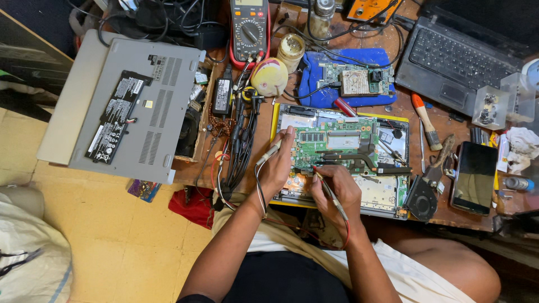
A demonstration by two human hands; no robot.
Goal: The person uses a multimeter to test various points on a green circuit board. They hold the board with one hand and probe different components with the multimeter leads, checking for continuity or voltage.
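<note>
An opened laptop base with a green motherboard (337, 147) lies on the wooden bench in front of me. My left hand (277, 166) holds a black-wired test probe (269, 153) against the board's left edge. My right hand (336, 191) holds a red-wired test probe (330, 193) with its tip on the board's lower left part. Both wires run back toward a multimeter (249, 29) with a red-edged case at the back of the bench.
A grey laptop bottom cover (163, 106) with a black battery (115, 116) on it lies at left. A second circuit board (352, 80) on a blue mat, a dark laptop (457, 59), a brush (425, 120), a fan (421, 199) and a phone (475, 177) sit around.
</note>
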